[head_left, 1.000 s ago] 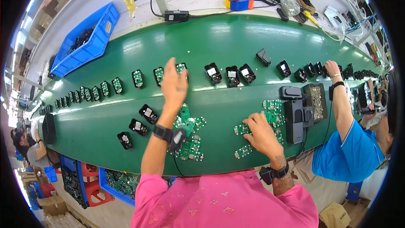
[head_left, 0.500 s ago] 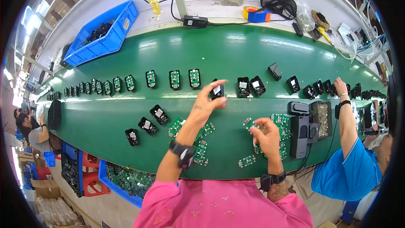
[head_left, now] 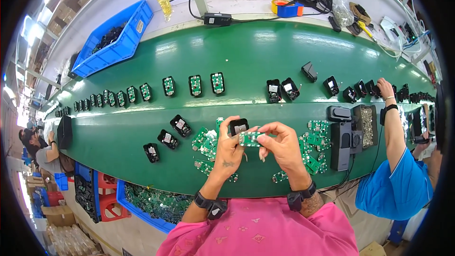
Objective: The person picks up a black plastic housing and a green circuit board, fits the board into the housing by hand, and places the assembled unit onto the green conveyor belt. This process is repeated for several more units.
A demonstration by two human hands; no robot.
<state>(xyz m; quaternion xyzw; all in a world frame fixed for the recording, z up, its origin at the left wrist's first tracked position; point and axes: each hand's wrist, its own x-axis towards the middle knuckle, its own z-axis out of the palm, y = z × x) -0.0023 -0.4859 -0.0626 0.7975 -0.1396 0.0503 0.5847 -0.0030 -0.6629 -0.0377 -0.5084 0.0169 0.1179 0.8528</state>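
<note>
Just in front of me, my left hand (head_left: 229,150) is closed around a small black plastic housing (head_left: 239,124) with a pale patch inside. Between the fingers of my right hand (head_left: 283,148) is a green circuit board (head_left: 250,139), held right against the housing's near side and my left thumb. Loose circuit boards lie to both sides of my hands, one pile (head_left: 206,143) at left and another (head_left: 316,140) at right. Beyond my hands stand black housings (head_left: 274,91) showing no green board. Farther left runs a row of housings with boards in them (head_left: 195,85).
Three black housings (head_left: 167,139) lie left of my hands. A dark grey device (head_left: 340,147) and a bin of small parts (head_left: 366,128) stand at right. A co-worker's hand (head_left: 386,88) reaches among housings. A blue crate (head_left: 113,35) sits at the back left.
My left hand has drawn the housing from the far row toward me. My right hand has brought the circuit board leftward to it, so both hands now meet.
</note>
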